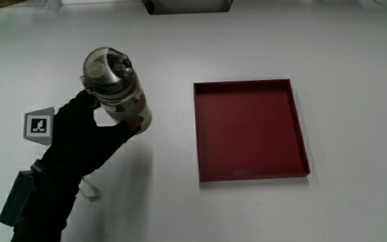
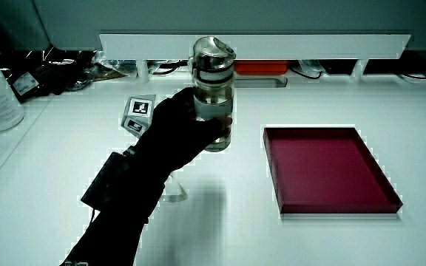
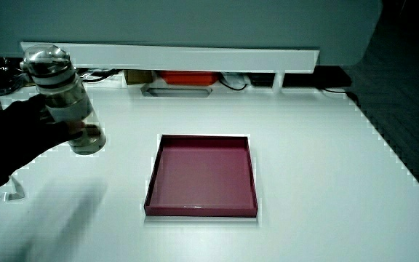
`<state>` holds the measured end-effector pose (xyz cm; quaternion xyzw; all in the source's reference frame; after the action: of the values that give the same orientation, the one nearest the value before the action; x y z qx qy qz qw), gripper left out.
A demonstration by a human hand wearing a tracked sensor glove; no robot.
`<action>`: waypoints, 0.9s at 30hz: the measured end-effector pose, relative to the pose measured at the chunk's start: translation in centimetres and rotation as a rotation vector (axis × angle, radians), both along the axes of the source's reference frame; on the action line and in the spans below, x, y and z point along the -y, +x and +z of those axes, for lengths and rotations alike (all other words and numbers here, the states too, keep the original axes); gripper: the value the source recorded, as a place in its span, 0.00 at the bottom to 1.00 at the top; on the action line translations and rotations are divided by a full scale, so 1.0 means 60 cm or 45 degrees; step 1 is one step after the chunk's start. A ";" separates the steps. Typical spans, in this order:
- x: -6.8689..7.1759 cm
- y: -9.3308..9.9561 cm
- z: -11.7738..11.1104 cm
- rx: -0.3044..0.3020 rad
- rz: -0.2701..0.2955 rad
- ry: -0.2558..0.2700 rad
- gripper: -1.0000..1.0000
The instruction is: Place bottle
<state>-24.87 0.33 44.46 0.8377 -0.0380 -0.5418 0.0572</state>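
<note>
Bottle in hand, beside the red tray.

The gloved hand [image 1: 89, 131] has its fingers wrapped around the body of the clear bottle [image 1: 118, 91], gripping it firmly, with the metal cap [image 1: 107, 66] pointing away from the person. In a side view the bottle [image 2: 213, 96] stands roughly upright in the hand [image 2: 180, 125], and whether its base touches the white table [image 1: 146, 202] or hangs just above it is hard to tell. The patterned cube [image 1: 39, 126] shows on the back of the glove. The shallow red tray [image 1: 250, 131] lies flat beside the bottle, apart from it, and holds nothing. In a side view the bottle [image 3: 64, 102] tilts slightly beside the tray [image 3: 202, 175].
</note>
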 end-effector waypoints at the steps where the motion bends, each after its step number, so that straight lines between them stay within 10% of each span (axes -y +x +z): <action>1: -0.001 -0.008 0.003 0.035 -0.018 -0.012 0.50; 20: -0.033 -0.067 0.115 0.197 -0.188 -0.194 0.50; 27: -0.039 -0.070 0.135 0.195 -0.195 -0.158 0.50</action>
<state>-29.07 2.67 52.55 0.8661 -0.1395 -0.4756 0.0644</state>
